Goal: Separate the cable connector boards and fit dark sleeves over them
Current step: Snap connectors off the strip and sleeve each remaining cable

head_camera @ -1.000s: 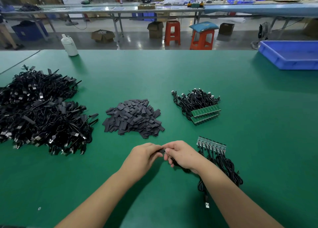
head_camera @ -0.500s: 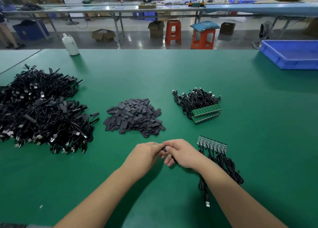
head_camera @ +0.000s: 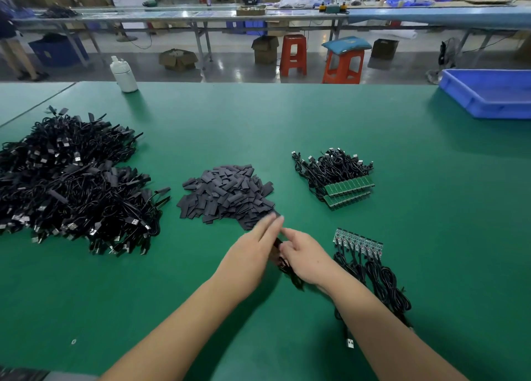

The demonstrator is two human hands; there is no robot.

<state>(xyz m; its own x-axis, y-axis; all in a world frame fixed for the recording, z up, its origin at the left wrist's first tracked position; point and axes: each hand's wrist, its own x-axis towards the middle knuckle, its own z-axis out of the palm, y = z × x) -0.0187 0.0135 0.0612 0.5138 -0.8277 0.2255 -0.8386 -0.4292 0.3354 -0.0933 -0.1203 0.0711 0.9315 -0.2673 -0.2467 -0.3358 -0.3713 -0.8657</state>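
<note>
Sleeve pile (head_camera: 227,195): one, centre of bench (head_camera: 373,127).
Board strips (head_camera: 349,189): two, right of pile.
Left hand (head_camera: 253,251): fingers straight, released.
Right hand (head_camera: 304,257): grasping one cable (head_camera: 290,271).

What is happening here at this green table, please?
A person is fitting dark sleeves on cable boards. The right hand holds one black cable, while the left hand reaches with straight fingers toward the sleeve pile. A joined strip of boards waits at the right; a big cable heap lies left.
</note>
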